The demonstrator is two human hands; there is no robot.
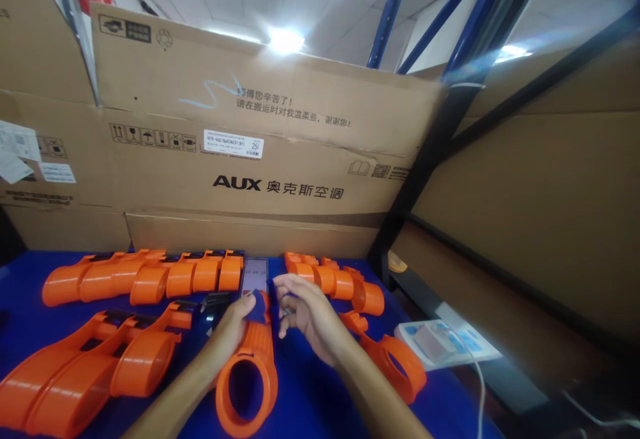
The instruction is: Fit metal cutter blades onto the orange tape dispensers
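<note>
In the middle of the blue table, an orange plastic part [267, 375] with a round ring points its ring toward me. My left hand [235, 322] is closed around its far end, thumb on a small dark blue piece [259, 307] there. Just right of that end is my right hand [305, 312], its fingers curled and partly apart, close to a small dark blue bit; whether it grips anything is unclear. A phone-like device [256, 272] with a lit screen lies behind both hands.
Rows of orange parts [149, 283] stand at the back left, larger ones [75, 385] at the front left. More orange parts [369, 297] are at the right. Beyond are a white box [440, 342] with a cable, a cardboard wall [300, 159] and a metal post [425, 165].
</note>
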